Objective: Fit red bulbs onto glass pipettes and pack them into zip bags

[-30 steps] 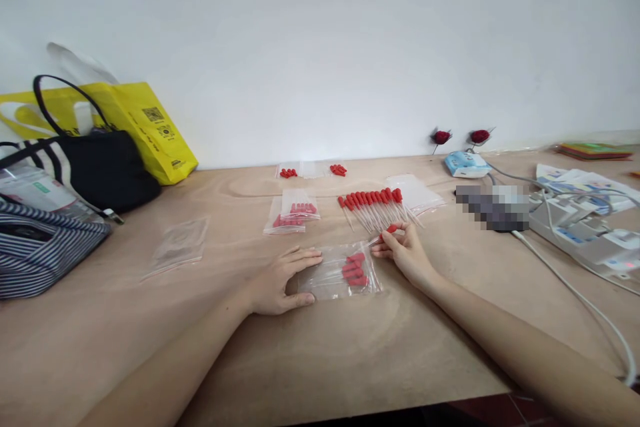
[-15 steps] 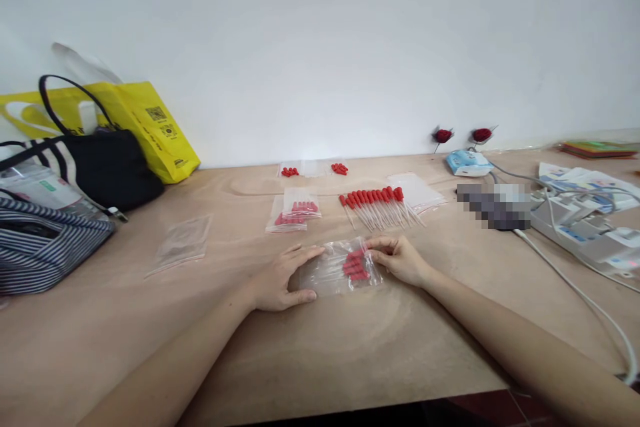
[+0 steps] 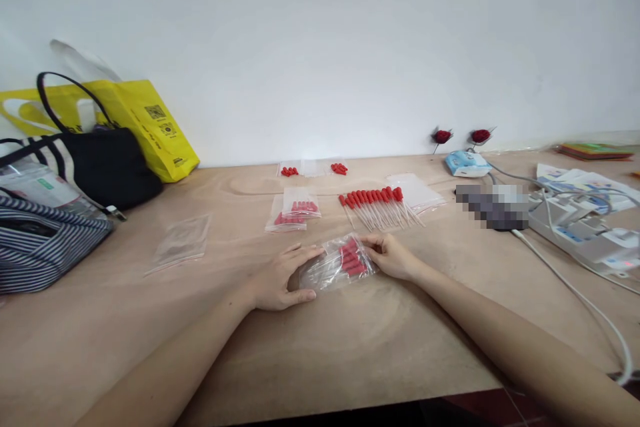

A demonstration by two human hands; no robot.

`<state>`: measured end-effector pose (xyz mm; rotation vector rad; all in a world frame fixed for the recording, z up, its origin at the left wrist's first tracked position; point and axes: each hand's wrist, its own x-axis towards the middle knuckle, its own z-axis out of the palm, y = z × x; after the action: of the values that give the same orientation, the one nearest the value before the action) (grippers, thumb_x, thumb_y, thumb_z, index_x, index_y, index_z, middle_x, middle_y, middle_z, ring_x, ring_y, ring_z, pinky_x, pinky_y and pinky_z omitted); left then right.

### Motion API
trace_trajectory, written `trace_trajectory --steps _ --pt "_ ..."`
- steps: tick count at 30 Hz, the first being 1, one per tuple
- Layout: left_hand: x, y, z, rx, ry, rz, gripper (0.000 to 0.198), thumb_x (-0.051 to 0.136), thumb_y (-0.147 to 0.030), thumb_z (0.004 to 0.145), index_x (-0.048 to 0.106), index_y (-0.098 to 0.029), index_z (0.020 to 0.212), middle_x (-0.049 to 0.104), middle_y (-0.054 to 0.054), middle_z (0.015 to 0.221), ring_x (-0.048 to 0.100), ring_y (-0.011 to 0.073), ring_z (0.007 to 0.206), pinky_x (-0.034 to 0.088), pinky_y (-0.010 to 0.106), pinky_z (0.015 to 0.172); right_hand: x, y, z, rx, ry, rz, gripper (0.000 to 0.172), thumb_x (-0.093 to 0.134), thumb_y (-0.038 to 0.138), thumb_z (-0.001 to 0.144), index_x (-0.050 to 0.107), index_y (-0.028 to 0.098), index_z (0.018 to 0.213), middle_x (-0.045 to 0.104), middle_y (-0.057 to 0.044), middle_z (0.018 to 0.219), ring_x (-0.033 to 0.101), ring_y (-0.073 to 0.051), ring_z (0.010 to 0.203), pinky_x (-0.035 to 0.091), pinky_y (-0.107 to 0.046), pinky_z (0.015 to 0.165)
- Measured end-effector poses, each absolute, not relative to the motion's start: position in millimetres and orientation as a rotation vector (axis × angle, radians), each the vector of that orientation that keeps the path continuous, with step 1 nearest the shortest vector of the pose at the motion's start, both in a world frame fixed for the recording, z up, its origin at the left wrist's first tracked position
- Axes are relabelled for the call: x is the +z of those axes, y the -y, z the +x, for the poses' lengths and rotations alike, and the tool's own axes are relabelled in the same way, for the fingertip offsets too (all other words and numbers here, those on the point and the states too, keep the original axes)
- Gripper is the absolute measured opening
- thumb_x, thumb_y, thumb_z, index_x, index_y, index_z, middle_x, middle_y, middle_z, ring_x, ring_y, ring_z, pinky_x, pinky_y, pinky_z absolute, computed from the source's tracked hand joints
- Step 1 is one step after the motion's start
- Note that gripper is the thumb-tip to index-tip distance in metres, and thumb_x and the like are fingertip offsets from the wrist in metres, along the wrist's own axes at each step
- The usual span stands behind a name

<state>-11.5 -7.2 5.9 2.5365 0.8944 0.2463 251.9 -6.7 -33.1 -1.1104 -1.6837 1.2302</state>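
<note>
A clear plastic zip bag (image 3: 320, 273) lies on the table between my hands. Inside it are several thin white sticks with red tips (image 3: 354, 257), the tips toward the right. My left hand (image 3: 283, 280) rests at the bag's left end, thumb and fingers spread apart along its edges. At the right end, my right hand (image 3: 393, 255) is closed, with thumb and forefinger pinching the bag's edge. Beyond it, several loose red-tipped sticks (image 3: 375, 203) lie fanned in a row. Filled small bags (image 3: 295, 212) with red tips overlap to the left of that row.
Flat clear bags (image 3: 183, 240) lie at the left, and more white bags (image 3: 415, 192) behind the sticks. Two bags of red pieces (image 3: 315, 167) sit by the wall. Handbags (image 3: 110, 167) crowd the left; a power strip (image 3: 575, 230), cables and a tissue pack (image 3: 467, 163) occupy the right.
The bag's right end has tilted and drawn slightly left and up, with the red tips shifting inside. My right hand has moved slightly left; my left hand has stayed in place.
</note>
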Motion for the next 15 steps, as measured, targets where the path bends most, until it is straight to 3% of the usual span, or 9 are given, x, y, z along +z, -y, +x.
trace_trajectory --steps 7,15 --pt "8.0 8.4 -9.9 0.251 -0.854 2.56 0.067 0.054 -0.044 0.076 0.027 -0.023 0.133 0.035 0.006 0.137 0.029 0.0243 0.127 0.02 0.045 0.106 -40.0 1.8 261.0 1.001 1.724 -1.333 0.023 0.062 0.038 0.069 0.07 0.017 0.071 0.067 -0.002 0.064 0.059 -0.017 0.063 0.047 -0.027 0.059" --pt "8.2 8.4 -9.7 0.256 -0.837 2.588 0.065 0.054 -0.044 0.077 0.027 -0.023 0.133 0.035 0.006 0.137 0.029 0.0224 0.127 0.019 0.044 0.107 -33.6 7.9 256.1 1.067 1.724 -1.275 0.029 0.056 0.045 0.071 0.069 0.019 0.076 0.067 -0.002 0.068 0.059 -0.017 0.064 0.046 -0.028 0.061"
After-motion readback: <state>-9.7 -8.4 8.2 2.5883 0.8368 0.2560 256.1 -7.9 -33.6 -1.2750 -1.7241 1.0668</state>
